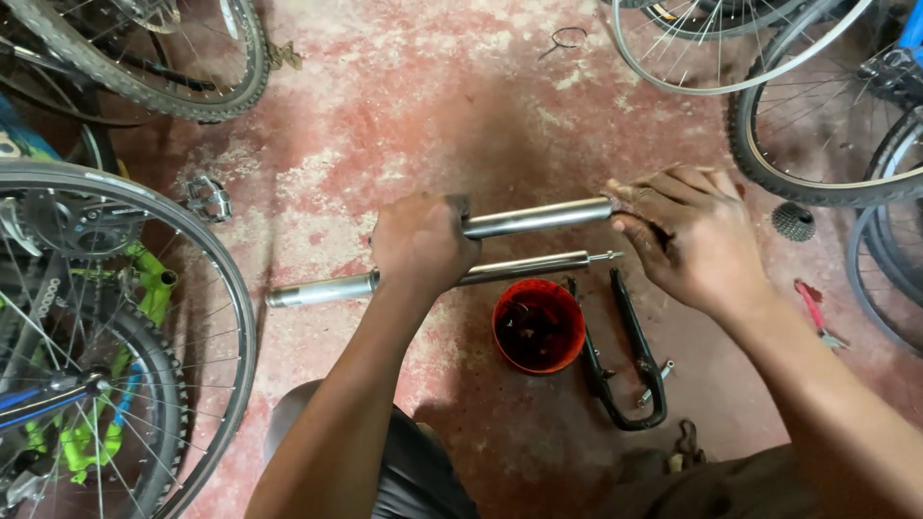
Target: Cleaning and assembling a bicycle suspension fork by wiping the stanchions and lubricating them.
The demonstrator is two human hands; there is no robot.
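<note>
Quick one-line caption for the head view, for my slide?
Left hand grips a metal tube while the right hand works at its end, above an orange cup on a red floor.

The floor (461, 106) is seen as worn concrete, painted red and scuffed to pale patches, evenly lit without hard shadows; bicycle wheels (125, 317) are crowded along the left edge, with a green frame (144, 279) behind the spokes; more tyres and rims (817, 125) are packed into the upper right corner. A loose pedal (208, 198), a sprocket cluster (793, 221) and a red-handled tool (815, 312) are left lying on the floor.
</note>
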